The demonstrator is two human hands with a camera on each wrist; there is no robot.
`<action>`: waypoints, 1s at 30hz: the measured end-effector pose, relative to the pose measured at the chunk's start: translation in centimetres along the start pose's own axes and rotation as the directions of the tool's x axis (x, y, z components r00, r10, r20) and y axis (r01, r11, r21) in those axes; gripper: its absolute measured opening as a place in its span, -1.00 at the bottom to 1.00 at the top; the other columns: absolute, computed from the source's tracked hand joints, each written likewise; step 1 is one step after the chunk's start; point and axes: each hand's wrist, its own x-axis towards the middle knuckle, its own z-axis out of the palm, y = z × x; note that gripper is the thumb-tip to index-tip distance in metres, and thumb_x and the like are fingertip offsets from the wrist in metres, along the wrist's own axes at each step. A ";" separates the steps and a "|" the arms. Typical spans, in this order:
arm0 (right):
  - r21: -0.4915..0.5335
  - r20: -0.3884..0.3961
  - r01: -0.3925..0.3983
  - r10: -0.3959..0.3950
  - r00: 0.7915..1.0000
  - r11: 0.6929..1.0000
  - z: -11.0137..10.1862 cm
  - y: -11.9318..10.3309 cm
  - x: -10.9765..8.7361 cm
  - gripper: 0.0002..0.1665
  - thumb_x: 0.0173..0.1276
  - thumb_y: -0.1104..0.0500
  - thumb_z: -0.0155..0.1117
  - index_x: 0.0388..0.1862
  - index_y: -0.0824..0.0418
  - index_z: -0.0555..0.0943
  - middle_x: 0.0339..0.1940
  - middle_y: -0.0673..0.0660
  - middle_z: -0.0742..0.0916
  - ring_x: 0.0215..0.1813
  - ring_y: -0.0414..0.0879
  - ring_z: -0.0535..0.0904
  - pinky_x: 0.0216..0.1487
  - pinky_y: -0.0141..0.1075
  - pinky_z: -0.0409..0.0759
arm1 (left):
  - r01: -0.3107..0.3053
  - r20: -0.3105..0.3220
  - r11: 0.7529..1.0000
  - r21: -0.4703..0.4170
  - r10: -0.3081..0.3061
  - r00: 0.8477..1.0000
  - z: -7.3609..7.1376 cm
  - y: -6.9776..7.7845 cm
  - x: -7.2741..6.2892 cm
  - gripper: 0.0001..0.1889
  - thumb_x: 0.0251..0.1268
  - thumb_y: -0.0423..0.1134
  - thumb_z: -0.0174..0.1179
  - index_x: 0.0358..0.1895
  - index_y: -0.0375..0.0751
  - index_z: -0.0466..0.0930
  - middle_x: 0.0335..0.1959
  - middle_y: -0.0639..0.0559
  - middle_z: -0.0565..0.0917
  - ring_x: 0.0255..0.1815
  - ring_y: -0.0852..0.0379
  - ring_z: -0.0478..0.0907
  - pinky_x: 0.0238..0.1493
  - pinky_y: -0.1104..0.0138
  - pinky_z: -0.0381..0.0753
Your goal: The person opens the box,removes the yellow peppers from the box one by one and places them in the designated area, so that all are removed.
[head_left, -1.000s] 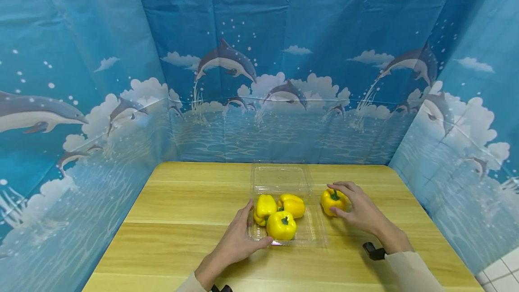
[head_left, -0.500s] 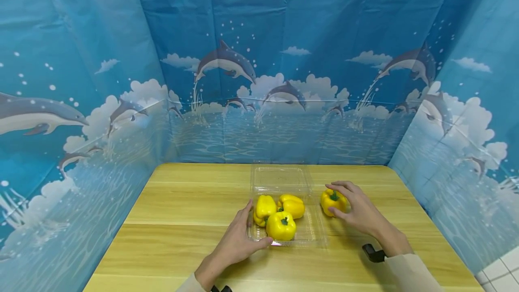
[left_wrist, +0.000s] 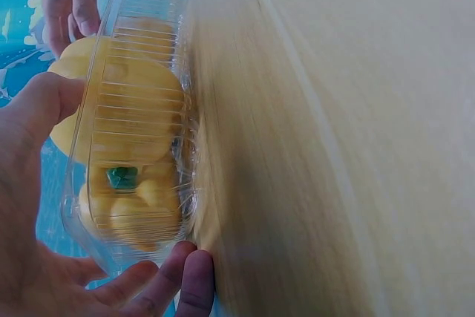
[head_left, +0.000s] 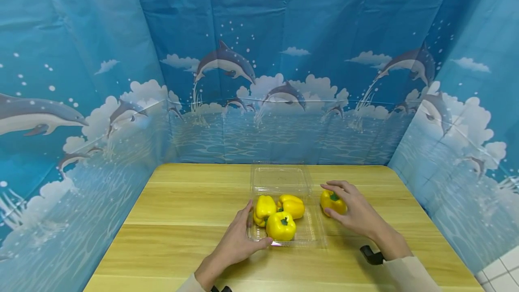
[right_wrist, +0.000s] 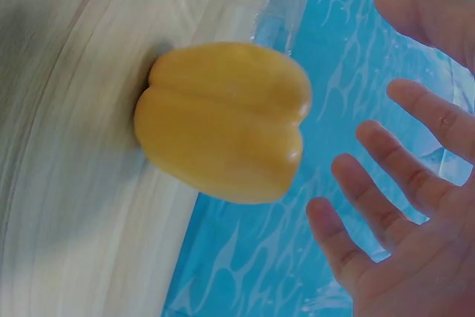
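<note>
Three yellow bell peppers (head_left: 281, 226) sit in the left part of a clear plastic clamshell box (head_left: 312, 226), whose lid (head_left: 280, 178) lies folded back. My left hand (head_left: 238, 235) holds the box at its near left corner, thumb at the front rim and fingers along the left side. In the left wrist view, a green stem shows through the ribbed wall. Another yellow bell pepper (right_wrist: 223, 120) stands on the table right of the box. My right hand (head_left: 357, 208) hovers over it, fingers spread and loosely bent; the right wrist view shows a gap between fingertips and pepper.
The light wooden table (head_left: 182, 220) carries the box and peppers. Blue dolphin-printed curtains (head_left: 275, 134) rise behind its far edge and along both sides. White floor tiles (head_left: 500, 274) show at the lower right.
My right hand has shifted slightly left, covering more of the single pepper in the head view. The left hand and the box stay where they were.
</note>
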 end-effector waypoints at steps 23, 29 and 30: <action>-0.016 0.059 0.089 -0.088 0.994 0.996 0.1 -3.4 0.8 -0.10 0.43 0.15 0.76 0.71 0.04 0.61 0.53 0.24 0.72 0.45 0.22 0.72 0.30 0.27 0.82 | -0.008 -0.005 1.000 -0.010 0.008 1.000 0.0 -0.1 0.1 0.43 0.28 0.41 0.61 0.99 -0.10 -0.09 0.89 -0.23 0.31 0.49 -0.19 0.69 0.46 -0.28 0.76; 0.004 0.100 0.078 -0.078 0.992 0.997 0.5 -4.0 0.7 -0.08 0.48 0.11 0.74 0.75 -0.04 0.57 0.55 0.17 0.71 0.43 0.16 0.73 0.26 0.20 0.84 | -0.007 -0.002 1.000 -0.018 0.007 1.000 0.0 0.0 0.0 0.42 0.29 0.41 0.61 0.99 -0.07 -0.10 0.89 -0.22 0.31 0.49 -0.20 0.69 0.46 -0.27 0.76; 0.009 0.108 0.073 -0.074 0.991 0.997 0.5 -4.2 0.7 -0.08 0.49 0.10 0.73 0.76 -0.06 0.56 0.56 0.16 0.71 0.43 0.16 0.73 0.25 0.20 0.84 | -0.007 -0.002 1.000 -0.020 0.007 1.000 0.0 0.0 0.0 0.42 0.29 0.41 0.61 0.99 -0.07 -0.10 0.89 -0.23 0.31 0.49 -0.21 0.69 0.46 -0.28 0.77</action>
